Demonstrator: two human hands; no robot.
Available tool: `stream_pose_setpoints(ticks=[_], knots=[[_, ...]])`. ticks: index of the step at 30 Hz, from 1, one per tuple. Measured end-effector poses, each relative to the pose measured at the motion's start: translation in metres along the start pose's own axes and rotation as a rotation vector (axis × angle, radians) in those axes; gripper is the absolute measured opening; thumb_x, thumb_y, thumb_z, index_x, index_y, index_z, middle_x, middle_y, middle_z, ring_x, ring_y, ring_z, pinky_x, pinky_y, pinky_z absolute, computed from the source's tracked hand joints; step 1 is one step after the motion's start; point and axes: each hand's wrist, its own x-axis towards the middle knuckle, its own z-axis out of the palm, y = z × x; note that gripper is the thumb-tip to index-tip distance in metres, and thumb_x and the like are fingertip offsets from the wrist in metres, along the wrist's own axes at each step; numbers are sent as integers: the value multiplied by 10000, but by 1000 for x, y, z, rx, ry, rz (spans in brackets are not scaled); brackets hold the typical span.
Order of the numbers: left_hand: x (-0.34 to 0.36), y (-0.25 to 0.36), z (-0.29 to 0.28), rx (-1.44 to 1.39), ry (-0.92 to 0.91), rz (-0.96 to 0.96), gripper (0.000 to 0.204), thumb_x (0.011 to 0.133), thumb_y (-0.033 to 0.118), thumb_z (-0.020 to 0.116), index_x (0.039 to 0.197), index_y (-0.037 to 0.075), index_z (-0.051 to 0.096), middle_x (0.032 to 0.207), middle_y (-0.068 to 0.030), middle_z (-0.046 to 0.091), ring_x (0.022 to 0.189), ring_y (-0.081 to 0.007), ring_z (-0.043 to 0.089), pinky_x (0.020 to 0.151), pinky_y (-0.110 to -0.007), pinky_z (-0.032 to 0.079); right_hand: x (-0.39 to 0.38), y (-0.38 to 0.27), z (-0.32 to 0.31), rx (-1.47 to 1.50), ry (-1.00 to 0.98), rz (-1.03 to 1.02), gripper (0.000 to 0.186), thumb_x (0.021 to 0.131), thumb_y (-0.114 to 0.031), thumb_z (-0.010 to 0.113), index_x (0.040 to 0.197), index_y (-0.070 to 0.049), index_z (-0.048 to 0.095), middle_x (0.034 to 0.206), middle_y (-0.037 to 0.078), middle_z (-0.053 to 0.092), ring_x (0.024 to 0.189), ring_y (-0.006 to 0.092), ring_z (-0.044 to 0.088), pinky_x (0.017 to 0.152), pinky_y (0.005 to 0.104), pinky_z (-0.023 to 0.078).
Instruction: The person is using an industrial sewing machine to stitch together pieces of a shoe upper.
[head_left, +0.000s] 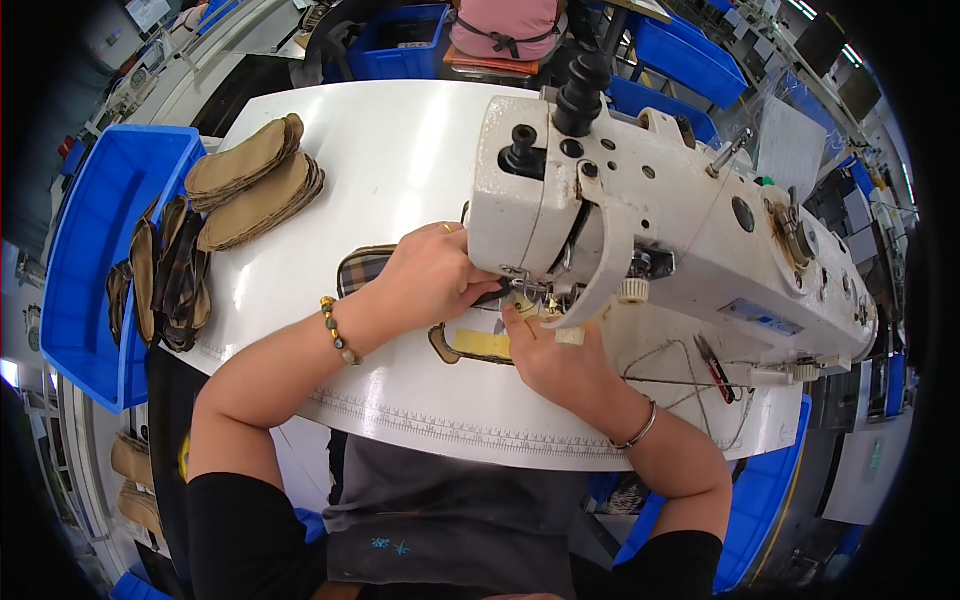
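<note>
A white industrial sewing machine (690, 235) stands on the table, its head over both my hands. My left hand (432, 275) is closed at the left of the needle area, thumb and fingers pinching the dark edge of a plaid fabric piece (362, 268) that sticks out behind my wrist. In front of the presser foot (545, 300) is my right hand (562, 362), its index finger pointing up at the foot and the other fingers curled. What those fingers grip is hidden. Beside it lie a brown-edged strip (443, 346) and a yellow patch (482, 344).
Brown shaped fabric pieces (262, 200) lie stacked at the table's far left. A blue bin (100, 260) adjoins the left edge, with dark plaid pieces (182, 280) over its rim. Red-handled snips (714, 370) and loose thread (660, 355) lie right. Across the table sits a person in pink (505, 25).
</note>
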Motion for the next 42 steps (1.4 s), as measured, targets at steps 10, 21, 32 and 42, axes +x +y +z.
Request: stream_pose_setpoints(ticks=[10, 21, 32, 42], knots=[[4, -1, 0, 21, 39, 45, 151, 757, 234, 784, 883, 151, 780, 845, -57, 652, 773, -253, 647, 700, -366, 530, 3, 1, 0, 33, 7, 20, 317, 838, -42, 624, 1149, -16, 680, 714, 64, 641, 554, 248, 631, 494, 366, 512], [4, 3, -9, 10, -20, 23, 147, 802, 262, 744, 898, 155, 775, 782, -84, 683, 734, -280, 667, 614, -385, 532, 2, -4, -12, -28, -31, -3, 263, 829, -85, 625, 1074, -11, 683, 621, 59, 615, 515, 245, 622, 466, 368, 495], [-6, 11, 6, -81, -24, -169, 225, 773, 215, 753, 967, 102, 733, 898, -111, 680, 818, -319, 646, 677, -398, 542, 10, -7, -12, 23, 266, -116, 227, 712, -104, 658, 920, -17, 684, 950, 77, 655, 635, 158, 635, 503, 285, 495], [-1, 9, 9, -207, 79, -149, 287, 762, 224, 753, 1023, 110, 719, 826, -137, 673, 735, -336, 646, 646, -414, 531, 4, -6, -6, 63, 180, -142, 249, 705, -103, 656, 933, -10, 691, 982, 113, 663, 623, 169, 631, 497, 275, 493]])
